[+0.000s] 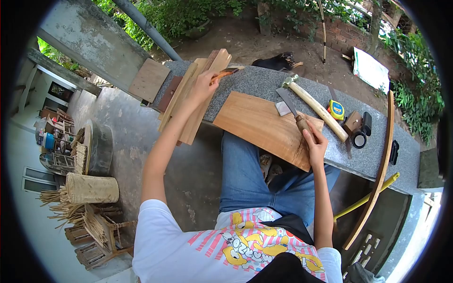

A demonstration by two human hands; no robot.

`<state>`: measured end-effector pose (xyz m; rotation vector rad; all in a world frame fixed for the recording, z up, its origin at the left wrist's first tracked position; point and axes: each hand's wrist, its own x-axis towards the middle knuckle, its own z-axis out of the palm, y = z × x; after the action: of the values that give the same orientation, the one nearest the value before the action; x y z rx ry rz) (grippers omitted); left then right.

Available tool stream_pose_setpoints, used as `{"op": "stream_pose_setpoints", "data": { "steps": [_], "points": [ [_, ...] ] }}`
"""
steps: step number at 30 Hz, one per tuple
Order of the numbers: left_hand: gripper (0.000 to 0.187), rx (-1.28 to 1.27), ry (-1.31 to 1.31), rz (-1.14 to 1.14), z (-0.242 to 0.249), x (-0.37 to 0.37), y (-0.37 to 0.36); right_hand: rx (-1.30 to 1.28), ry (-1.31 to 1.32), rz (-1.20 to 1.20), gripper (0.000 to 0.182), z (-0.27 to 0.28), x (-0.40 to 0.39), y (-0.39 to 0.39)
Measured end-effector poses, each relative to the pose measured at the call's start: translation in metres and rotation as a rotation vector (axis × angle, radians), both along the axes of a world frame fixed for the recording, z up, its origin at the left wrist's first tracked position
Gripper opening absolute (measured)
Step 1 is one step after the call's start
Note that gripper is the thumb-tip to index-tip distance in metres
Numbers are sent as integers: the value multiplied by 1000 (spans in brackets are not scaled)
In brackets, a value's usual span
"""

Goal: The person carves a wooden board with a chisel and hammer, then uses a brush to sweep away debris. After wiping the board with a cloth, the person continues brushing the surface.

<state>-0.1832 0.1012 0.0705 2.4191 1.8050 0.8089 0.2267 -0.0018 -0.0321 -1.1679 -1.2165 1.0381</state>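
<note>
My left hand (206,88) is closed around an orange-handled tool (221,75), whose kind I cannot tell, above a stack of wooden planks (200,106) on the left of the stone bench. In my right hand (315,144) is a knife (302,123) with a wooden handle. Its dark blade points up and left, over a wide wooden board (257,120). The board lies partly on the bench and reaches over my lap. A small pale square piece (283,108) rests on the board by the blade.
A hammer (321,111), a yellow tape measure (335,109), a wooden block (352,121) and a round black item (359,140) sit on the bench (264,78). A long wooden strip (384,165) leans at right, near a yellow pole (363,203). A dog (276,62) lies beyond.
</note>
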Motion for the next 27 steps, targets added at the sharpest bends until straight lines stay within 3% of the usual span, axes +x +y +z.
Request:
{"op": "stream_pose_setpoints", "data": {
  "steps": [2,6,9,12,22,27],
  "points": [
    [23,-18,-49,-41,40,-8,-22,-29,-48,29,37,4,0,-1],
    [22,-341,-9,-63,98,-9,-67,-18,-42,1,38,5,-2,0],
    [25,-517,-39,-126,102,-8,-79,-22,-93,15,38,7,-1,0],
    [26,-716,139,-215,88,4,-73,-28,-102,21,39,9,-2,0],
    [24,-643,317,-442,71,12,47,-3,-140,25,38,9,-2,-1],
    [21,-427,372,-468,73,9,78,13,-142,24,39,8,-4,-1]
  ]
}}
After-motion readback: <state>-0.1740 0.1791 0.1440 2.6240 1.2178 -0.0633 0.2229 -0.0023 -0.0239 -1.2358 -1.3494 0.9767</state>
